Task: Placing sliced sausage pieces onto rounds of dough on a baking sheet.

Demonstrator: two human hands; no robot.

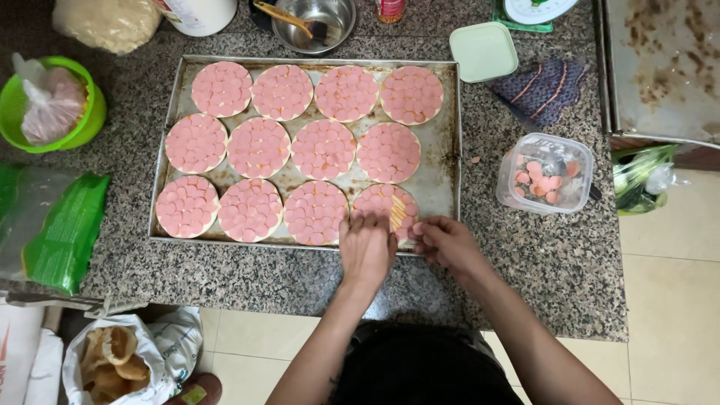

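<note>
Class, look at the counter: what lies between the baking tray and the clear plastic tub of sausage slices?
In the head view, only bare speckled granite counter separates the baking tray from the clear plastic tub, apart from one small pink scrap.

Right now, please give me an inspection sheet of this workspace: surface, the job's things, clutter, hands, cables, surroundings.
Surface: speckled granite counter, crumbs near the tub.
Job's things: metal baking tray with twelve round bases in three rows, covered with pink sausage slices; the bottom right base is not fully covered.
Clutter: clear tub of slices, its pale green lid, steel bowl with brush, green basket, knitted mitt, green bag.
Hands: left hand rests on the bottom right base; right hand is at the tray's front edge, its grip unclear.
Cables: nothing seen.
Surroundings: tiled floor, bag of fried snacks below the counter.
</note>
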